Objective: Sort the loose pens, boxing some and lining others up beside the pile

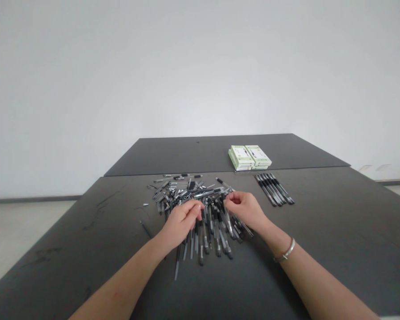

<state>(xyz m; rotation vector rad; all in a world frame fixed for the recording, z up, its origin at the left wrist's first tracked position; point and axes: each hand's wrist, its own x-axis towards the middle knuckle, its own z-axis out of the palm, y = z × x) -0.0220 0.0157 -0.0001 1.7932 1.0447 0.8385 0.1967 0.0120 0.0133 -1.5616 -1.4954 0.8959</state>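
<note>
A loose heap of black-and-clear gel pens (195, 213) lies directly under both hands, and its pens point every which way. Those nearest the person run roughly front to back, with their dark tips toward the body, while those at the far side lie mostly crosswise. The left hand (183, 220) curls down over the near-left part of the heap, and the right hand (245, 209) reaches in from the right, its fingertips (227, 201) at the pens. Both look closed around something, but with the pens this thin and tangled I can't tell whether either hand has actually gripped one.

Beyond the right hand, a tidy row of parallel pens (274, 189) slants from far left to near right, well apart from the heap. Past the heap's far edge, two stacks of pale green-and-white boxes (250, 157) sit on the far tabletop panel (200, 155), just behind the seam. A lone pen (146, 229) lies just left of the left hand on the dark table (70, 231). (A silver bangle (286, 251) circles the right wrist.)
</note>
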